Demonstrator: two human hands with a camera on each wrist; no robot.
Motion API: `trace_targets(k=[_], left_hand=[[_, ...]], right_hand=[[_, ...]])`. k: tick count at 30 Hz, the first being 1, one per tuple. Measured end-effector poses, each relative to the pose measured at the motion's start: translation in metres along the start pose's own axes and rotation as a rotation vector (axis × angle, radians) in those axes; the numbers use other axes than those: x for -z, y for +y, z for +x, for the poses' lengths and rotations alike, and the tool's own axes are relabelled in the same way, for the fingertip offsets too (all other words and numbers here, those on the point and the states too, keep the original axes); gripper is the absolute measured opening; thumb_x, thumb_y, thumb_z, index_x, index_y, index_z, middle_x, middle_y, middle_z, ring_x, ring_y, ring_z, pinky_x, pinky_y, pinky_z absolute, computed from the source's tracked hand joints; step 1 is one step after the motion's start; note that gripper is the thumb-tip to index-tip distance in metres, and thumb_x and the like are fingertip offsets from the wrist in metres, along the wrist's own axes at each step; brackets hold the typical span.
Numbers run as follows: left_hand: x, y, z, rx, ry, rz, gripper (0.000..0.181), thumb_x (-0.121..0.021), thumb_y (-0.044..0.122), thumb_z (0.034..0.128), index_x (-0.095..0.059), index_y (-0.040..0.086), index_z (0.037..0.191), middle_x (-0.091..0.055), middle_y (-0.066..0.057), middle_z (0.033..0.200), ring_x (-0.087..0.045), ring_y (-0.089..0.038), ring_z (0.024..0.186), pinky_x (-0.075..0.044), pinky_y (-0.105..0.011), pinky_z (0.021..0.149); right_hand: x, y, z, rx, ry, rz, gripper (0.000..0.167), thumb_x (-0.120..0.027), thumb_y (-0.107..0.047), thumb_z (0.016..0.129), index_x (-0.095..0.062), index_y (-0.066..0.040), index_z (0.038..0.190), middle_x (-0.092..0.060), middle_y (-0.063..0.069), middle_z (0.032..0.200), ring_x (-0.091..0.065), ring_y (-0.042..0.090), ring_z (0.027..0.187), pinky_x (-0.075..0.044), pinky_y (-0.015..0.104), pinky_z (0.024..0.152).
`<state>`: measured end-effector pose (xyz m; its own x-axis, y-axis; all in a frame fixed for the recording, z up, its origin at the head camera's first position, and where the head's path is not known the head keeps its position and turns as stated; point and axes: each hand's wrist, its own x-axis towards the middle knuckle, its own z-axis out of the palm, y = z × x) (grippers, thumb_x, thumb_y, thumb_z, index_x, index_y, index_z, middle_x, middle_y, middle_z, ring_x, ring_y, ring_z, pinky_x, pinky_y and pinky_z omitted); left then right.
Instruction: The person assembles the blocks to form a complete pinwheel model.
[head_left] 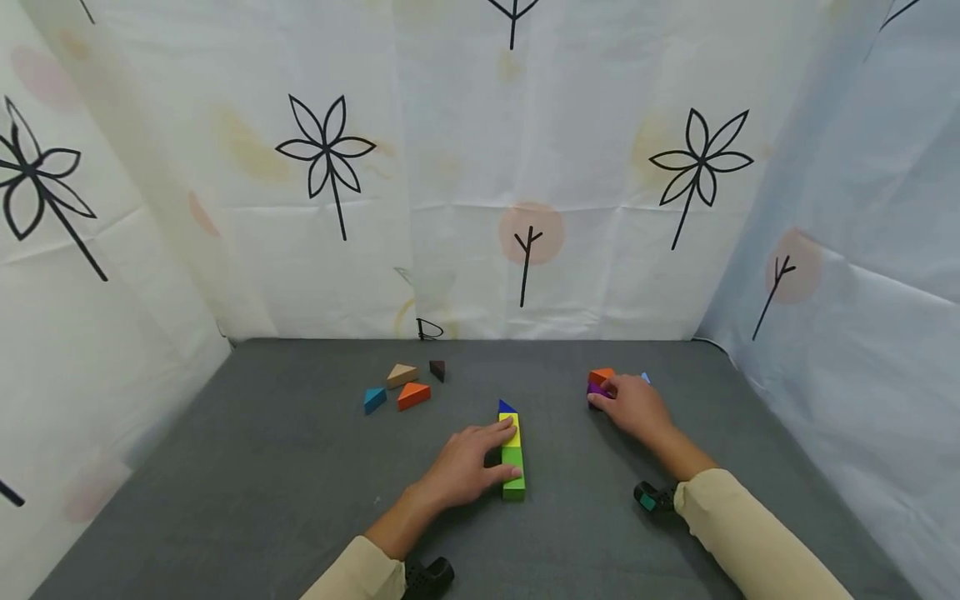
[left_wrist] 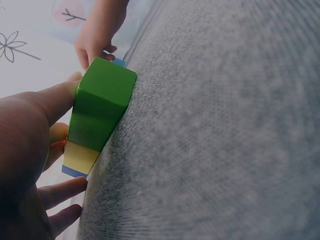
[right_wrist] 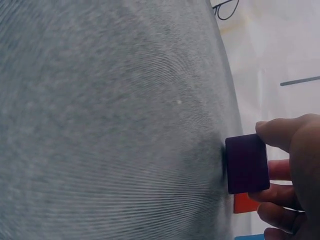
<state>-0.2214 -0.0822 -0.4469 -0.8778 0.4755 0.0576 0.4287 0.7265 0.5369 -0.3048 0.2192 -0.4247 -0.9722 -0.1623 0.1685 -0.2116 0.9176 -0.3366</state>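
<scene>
Near the middle of the table, a green block (head_left: 513, 492), a yellow block (head_left: 513, 440) and a dark blue triangular block (head_left: 506, 407) stand end to end in a row. My left hand (head_left: 463, 465) rests on this row, its thumb on the green block and fingertips on the yellow one. In the left wrist view the fingers look fairly straight beside the green block (left_wrist: 102, 102). To the right, my right hand (head_left: 633, 407) pinches a purple block (right_wrist: 247, 164) between thumb and fingers. Just behind it is an orange block (head_left: 601, 375), partly hidden.
At the back left lie a tan triangular block (head_left: 402, 375), a dark brown one (head_left: 438, 369), a blue one (head_left: 374, 400) and an orange one (head_left: 414, 396). A light blue block (head_left: 646, 378) shows behind my right hand. Patterned white cloth (head_left: 450, 167) walls the grey table (head_left: 300, 500).
</scene>
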Motion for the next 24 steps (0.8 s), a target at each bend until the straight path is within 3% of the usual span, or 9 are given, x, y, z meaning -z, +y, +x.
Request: trace_targets(k=[9, 18, 24], left_hand=[[0.001, 0.001, -0.001, -0.001, -0.001, -0.006, 0.067, -0.062, 0.054, 0.0904, -0.046, 0.023, 0.147, -0.039, 0.008, 0.151, -0.042, -0.025, 0.132, -0.031, -0.053, 0.105], [0.001, 0.0, 0.0, 0.024, -0.01, 0.006, 0.067, -0.061, 0.055, 0.09, -0.046, 0.025, 0.147, -0.039, 0.009, 0.151, -0.042, -0.025, 0.133, -0.029, -0.053, 0.107], [0.0, -0.001, 0.001, 0.014, -0.006, 0.005, 0.067, -0.06, 0.057, 0.0898, -0.045, 0.026, 0.147, -0.039, 0.01, 0.151, -0.042, -0.025, 0.132, -0.031, -0.052, 0.106]], right_hand=[[0.011, -0.016, 0.008, 0.009, -0.01, -0.005, 0.04, -0.07, -0.036, 0.09, -0.07, -0.002, 0.111, -0.067, 0.014, 0.1, -0.058, 0.029, 0.086, -0.048, 0.048, 0.078], [0.011, -0.038, 0.02, 0.09, 0.019, 0.019, 0.034, -0.072, -0.033, 0.089, -0.073, -0.003, 0.104, -0.066, 0.009, 0.089, -0.056, 0.024, 0.078, -0.048, 0.042, 0.071], [0.01, -0.054, 0.025, 0.1, 0.011, 0.022, 0.036, -0.074, -0.034, 0.087, -0.073, -0.004, 0.106, -0.063, 0.007, 0.086, -0.053, 0.023, 0.076, -0.048, 0.04, 0.069]])
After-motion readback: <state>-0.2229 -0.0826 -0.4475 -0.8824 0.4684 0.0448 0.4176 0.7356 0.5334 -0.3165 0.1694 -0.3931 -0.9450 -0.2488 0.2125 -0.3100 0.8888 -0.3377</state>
